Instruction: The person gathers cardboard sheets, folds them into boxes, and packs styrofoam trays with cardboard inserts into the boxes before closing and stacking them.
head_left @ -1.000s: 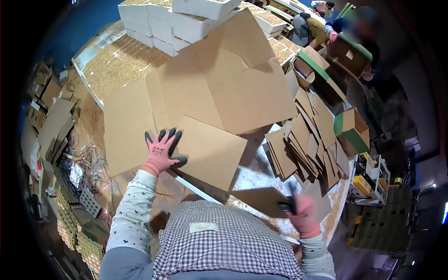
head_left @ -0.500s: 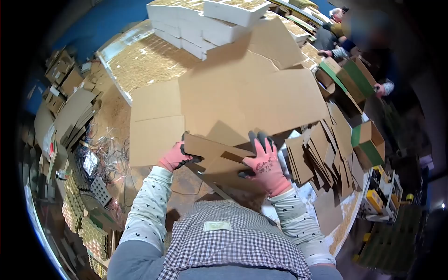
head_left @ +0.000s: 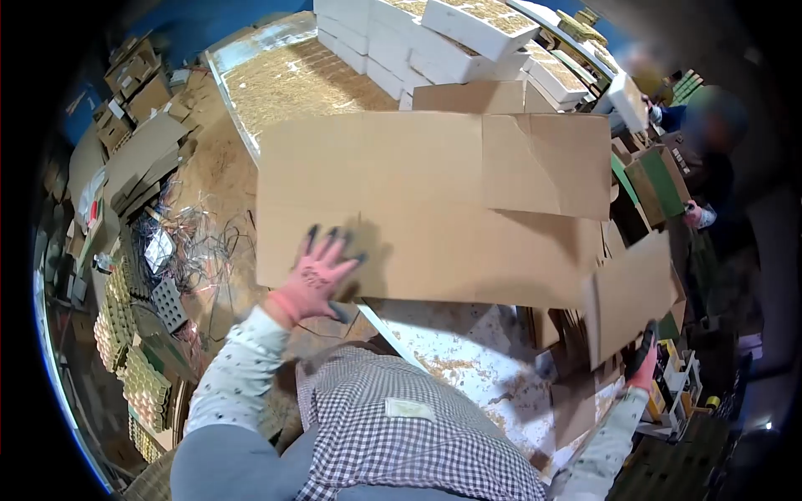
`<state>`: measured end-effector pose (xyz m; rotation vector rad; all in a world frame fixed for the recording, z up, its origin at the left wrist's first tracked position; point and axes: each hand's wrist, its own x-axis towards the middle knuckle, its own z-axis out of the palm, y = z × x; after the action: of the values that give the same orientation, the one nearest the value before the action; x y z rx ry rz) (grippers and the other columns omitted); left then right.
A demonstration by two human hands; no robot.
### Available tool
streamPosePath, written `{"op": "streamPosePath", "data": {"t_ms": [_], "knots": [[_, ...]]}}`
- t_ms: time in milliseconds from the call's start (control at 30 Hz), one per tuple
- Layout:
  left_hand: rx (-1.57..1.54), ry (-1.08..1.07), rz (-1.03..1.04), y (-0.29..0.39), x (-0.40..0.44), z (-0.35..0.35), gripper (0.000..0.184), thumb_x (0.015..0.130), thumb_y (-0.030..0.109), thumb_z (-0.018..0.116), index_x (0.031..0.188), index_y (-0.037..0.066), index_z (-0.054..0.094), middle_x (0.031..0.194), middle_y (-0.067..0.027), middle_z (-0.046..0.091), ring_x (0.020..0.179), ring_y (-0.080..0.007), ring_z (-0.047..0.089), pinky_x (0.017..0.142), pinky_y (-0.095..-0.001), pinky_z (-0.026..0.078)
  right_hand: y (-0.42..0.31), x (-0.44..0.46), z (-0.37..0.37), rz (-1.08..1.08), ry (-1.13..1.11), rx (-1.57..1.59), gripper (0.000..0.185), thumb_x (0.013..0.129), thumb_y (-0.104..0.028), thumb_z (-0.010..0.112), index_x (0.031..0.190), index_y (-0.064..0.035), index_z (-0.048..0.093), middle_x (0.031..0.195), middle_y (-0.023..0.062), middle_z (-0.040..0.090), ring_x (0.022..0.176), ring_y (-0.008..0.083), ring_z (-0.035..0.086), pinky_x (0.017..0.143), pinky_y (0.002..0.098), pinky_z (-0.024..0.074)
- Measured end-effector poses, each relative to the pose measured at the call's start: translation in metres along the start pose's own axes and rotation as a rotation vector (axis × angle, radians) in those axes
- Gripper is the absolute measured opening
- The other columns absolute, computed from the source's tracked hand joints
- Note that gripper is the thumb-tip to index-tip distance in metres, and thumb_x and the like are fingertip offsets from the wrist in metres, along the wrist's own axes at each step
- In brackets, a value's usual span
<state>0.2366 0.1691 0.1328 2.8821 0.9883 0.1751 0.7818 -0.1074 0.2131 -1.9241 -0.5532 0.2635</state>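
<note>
A large flat cardboard sheet (head_left: pixel 401 192) lies in front of me, its right-hand flap (head_left: pixel 547 163) folded over on top. My left hand (head_left: pixel 316 280), in a pink glove with dark fingertips, is at the sheet's lower left edge with fingers spread and nothing in them. Far to the right, my right hand (head_left: pixel 643 359) is at the lower right edge of a smaller folded cardboard piece (head_left: pixel 635 296), which stands tilted above a pile of cardboard pieces (head_left: pixel 545 327). The right hand's fingers are partly hidden behind this piece.
White foam boxes (head_left: pixel 384 46) are stacked at the back beside a straw-covered surface (head_left: pixel 309 88). Tangled straps (head_left: pixel 200 242) and egg trays (head_left: pixel 146 380) lie at left. Another person's gloved hand (head_left: pixel 693 215) holds a green-striped box (head_left: pixel 656 184) at right.
My right hand has carried the smaller cardboard piece from the middle to the right. My left hand has let go of it and spread its fingers. The large sheet's flap now lies folded over.
</note>
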Motion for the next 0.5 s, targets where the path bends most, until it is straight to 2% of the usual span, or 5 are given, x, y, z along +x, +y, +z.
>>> {"op": "streamPosePath", "data": {"t_ms": [33, 167, 267, 400, 500], "knots": [[0.128, -0.114, -0.101, -0.012, -0.013, 0.007, 0.099, 0.052, 0.053, 0.077, 0.134, 0.013, 0.04, 0.136, -0.0219, 0.035, 0.13, -0.0389, 0.028, 0.111, -0.0559, 0.009, 0.008, 0.01, 0.0, 0.141, 0.015, 0.031, 0.047, 0.095, -0.032, 0.047, 0.128, 0.0021, 0.045, 0.119, 0.0132, 0.052, 0.101, 0.0211, 0.052, 0.089, 0.0327, 0.0418], [0.286, -0.1, -0.205, -0.075, -0.058, 0.1, 0.086, 0.062, 0.04, 0.073, 0.132, 0.003, 0.039, 0.135, -0.0263, 0.033, 0.131, -0.0429, 0.024, 0.108, -0.059, 0.012, -0.022, -0.037, 0.083, -0.393, 0.315, -0.197, 0.059, 0.095, -0.029, 0.048, 0.138, 0.0051, 0.026, 0.14, 0.0181, 0.035, 0.126, 0.0272, 0.038, 0.107, 0.0361, 0.0285], [0.155, -0.189, -0.257, -0.034, -0.049, 0.065, 0.075, 0.07, 0.035, 0.068, 0.132, 0.005, 0.041, 0.134, -0.0239, 0.036, 0.129, -0.0394, 0.029, 0.105, -0.0611, 0.016, 0.009, -0.085, 0.143, -0.907, -0.237, -0.761, 0.108, 0.057, -0.056, 0.075, 0.14, -0.0046, 0.031, 0.143, 0.0231, 0.029, 0.136, 0.0419, 0.017, 0.111, 0.0533, 0.0093], [0.122, 0.092, -0.304, -0.032, -0.048, 0.099, 0.06, 0.07, 0.026, 0.068, 0.124, 0.008, 0.05, 0.133, -0.0208, 0.039, 0.126, -0.041, 0.033, 0.104, -0.0616, 0.021, 0.037, -0.099, 0.256, -1.073, -0.25, -1.208, 0.055, 0.067, -0.029, 0.07, 0.12, -0.0195, 0.056, 0.133, 0.0161, 0.042, 0.123, 0.0401, 0.037, 0.105, 0.0597, 0.0195], [0.036, 0.305, -0.202, -0.041, -0.052, 0.051, 0.053, 0.065, 0.011, 0.066, 0.117, 0.006, 0.054, 0.121, -0.0185, 0.052, 0.115, -0.0384, 0.047, 0.1, -0.0494, 0.035, -0.035, -0.089, 0.227, -0.947, -0.534, -0.813, 0.053, 0.066, -0.014, 0.067, 0.118, -0.0122, 0.056, 0.13, 0.0153, 0.046, 0.121, 0.0376, 0.04, 0.106, 0.0494, 0.0265]]}}
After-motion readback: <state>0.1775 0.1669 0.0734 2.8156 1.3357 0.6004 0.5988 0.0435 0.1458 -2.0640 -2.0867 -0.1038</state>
